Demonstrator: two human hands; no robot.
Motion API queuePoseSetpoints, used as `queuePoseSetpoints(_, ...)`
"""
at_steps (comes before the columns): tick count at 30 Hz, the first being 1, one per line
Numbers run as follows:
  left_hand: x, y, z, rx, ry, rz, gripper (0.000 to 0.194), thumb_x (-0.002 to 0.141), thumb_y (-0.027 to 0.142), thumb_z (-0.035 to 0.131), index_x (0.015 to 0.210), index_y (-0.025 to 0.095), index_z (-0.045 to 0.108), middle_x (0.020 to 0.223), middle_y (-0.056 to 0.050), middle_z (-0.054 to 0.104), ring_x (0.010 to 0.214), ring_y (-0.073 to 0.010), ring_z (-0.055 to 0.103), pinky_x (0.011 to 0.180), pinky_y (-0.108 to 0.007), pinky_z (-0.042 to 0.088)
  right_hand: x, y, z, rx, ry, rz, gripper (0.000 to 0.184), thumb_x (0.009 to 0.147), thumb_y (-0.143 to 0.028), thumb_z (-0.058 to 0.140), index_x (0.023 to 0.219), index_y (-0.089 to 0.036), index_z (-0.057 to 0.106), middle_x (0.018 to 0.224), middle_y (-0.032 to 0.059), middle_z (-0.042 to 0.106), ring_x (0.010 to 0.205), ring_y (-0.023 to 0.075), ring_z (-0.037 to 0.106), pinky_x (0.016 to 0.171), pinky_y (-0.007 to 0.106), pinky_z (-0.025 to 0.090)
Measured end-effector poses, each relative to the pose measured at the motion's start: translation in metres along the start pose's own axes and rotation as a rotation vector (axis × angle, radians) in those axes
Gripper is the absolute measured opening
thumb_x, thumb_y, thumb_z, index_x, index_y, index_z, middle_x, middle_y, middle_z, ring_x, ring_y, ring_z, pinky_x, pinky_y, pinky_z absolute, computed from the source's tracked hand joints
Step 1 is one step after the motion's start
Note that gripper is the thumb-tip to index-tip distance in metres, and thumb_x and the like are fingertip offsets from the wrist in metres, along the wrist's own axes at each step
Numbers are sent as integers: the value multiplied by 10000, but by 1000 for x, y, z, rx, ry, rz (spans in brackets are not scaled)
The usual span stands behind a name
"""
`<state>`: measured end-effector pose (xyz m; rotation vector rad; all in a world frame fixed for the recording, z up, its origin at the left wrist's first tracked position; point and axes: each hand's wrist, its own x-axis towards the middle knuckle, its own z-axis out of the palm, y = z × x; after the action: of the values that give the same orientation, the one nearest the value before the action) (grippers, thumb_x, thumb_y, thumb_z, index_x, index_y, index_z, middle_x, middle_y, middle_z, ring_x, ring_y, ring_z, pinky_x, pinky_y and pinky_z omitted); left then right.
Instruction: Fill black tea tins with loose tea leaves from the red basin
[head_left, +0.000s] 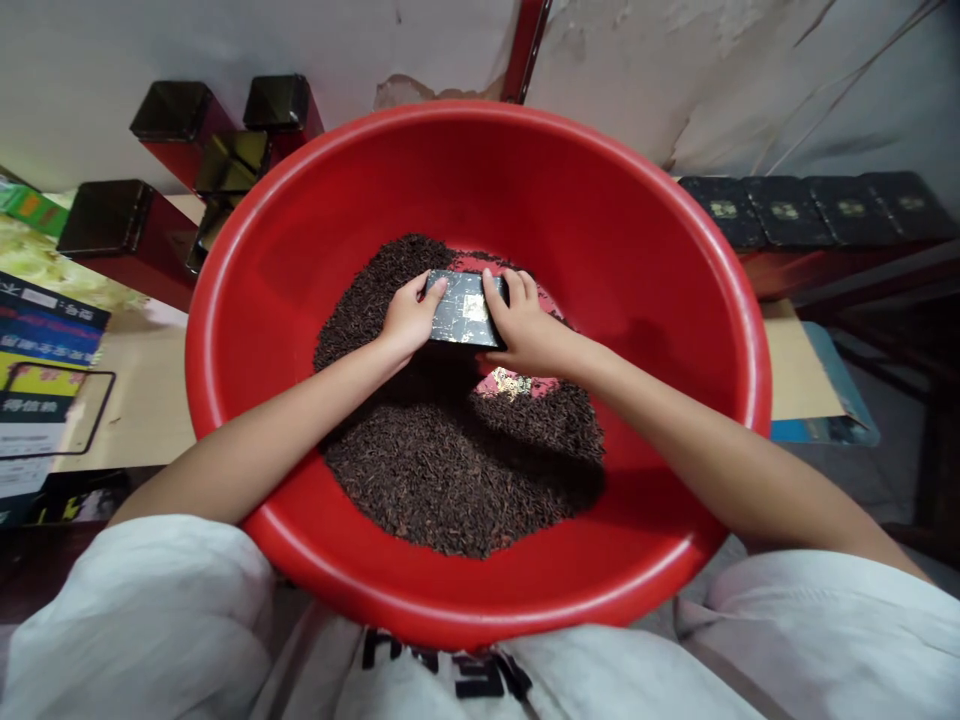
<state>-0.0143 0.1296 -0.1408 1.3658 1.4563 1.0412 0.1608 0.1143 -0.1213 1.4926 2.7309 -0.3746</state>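
We see a small black tin (465, 310) with a gold mark on its lid, held low over the middle of the red basin (705, 260), just above the heap of dark loose tea leaves (450, 470). Its long side runs left to right between our hands, so each hand takes one short end. Our left hand (405, 320) clasps the left end, thumb on top; our right hand (525, 330) clasps the right end, fingers curled over the far edge. Both are closed on it, equally near. Just below the tin, toward us, a red piece with gold print (514, 383) lies half buried in the leaves. Outside the basin, more black-topped tins (180, 110) stand at far left, a row of black lids (817, 210) at far right.
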Motion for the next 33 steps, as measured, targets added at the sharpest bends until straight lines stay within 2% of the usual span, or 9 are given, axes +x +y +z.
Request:
queuePoseSetpoints(5, -2, -4, 5, 9, 90, 13, 270, 898, 251, 521, 1073, 81, 636, 1082, -124, 687, 974, -206, 638, 862, -281, 478, -5, 6, 10, 45, 94, -17, 968, 759, -416, 616, 1469, -12, 97, 1479, 303, 122, 1404, 457, 65, 1129, 617, 124)
queuePoseSetpoints(8, -2, 0, 5, 128, 141, 33, 249, 888, 262, 542, 1046, 101, 647, 1064, -114, 691, 956, -206, 633, 863, -284, 458, -3, 12, 15, 134, 139, -33, 962, 765, -580, 573, 1464, -64, 159, 1486, 261, 149, 1404, 445, 67, 1135, 620, 100)
queuePoseSetpoints(12, 4, 8, -1, 157, 85, -49, 182, 893, 298, 531, 855, 144, 621, 941, -70, 678, 907, -194, 609, 834, -277, 435, 11, 19, 15, 619, 253, 151, 712, 865, -674, 309, 1400, -204, 306, 1447, 127, 325, 1392, 291, 249, 1158, 504, 201)
queuePoseSetpoints(15, 6, 15, -4, 74, 54, -207, 312, 913, 408, 494, 697, 183, 499, 731, -22, 577, 771, -178, 568, 747, -277, 423, 22, 16, 15, 1089, 349, 436, 532, 900, -606, 316, 1212, -210, 485, 1267, 104, 530, 1192, 231, 498, 1035, 429, 396)
queuePoseSetpoints(17, 2, 17, -3, 5, 92, -299, 369, 903, 485, 493, 675, 200, 433, 662, 2, 498, 692, -163, 524, 690, -274, 405, 24, 9, 16, 1277, 273, 531, 502, 856, -634, 402, 996, -184, 572, 1010, 97, 625, 945, 212, 591, 868, 389, 479)
queuePoseSetpoints(19, -5, 19, 0, -58, 136, -357, 384, 880, 507, 529, 676, 207, 401, 648, 15, 465, 650, -147, 486, 654, -266, 386, 21, 1, 18, 1368, 208, 540, 516, 785, -687, 470, 821, -181, 565, 784, 53, 597, 734, 166, 564, 704, 328, 469)
queuePoseSetpoints(21, -15, 20, 4, -110, 159, -373, 378, 872, 491, 552, 678, 208, 393, 653, 21, 461, 632, -133, 461, 634, -255, 371, 15, -6, 19, 1381, 263, 526, 524, 718, -713, 523, 729, -189, 518, 676, 6, 521, 628, 121, 486, 613, 279, 405)
queuePoseSetpoints(28, -19, 11, 6, 24, 196, -181, 352, 910, 373, 495, 614, 204, 405, 603, 28, 409, 614, -134, 421, 614, -247, 363, 5, -11, 18, 1207, 407, 427, 484, 733, -652, 535, 619, -187, 474, 613, -29, 435, 576, 87, 375, 592, 262, 311)
queuePoseSetpoints(33, 0, 13, -1, 411, 138, 112, 224, 902, 363, 447, 830, 191, 569, 890, -59, 649, 886, -200, 583, 854, -324, 426, 33, 0, 15, 1309, 349, 533, 423, 788, -546, 566, 598, -177, 484, 571, -27, 449, 516, 79, 389, 538, 254, 289)
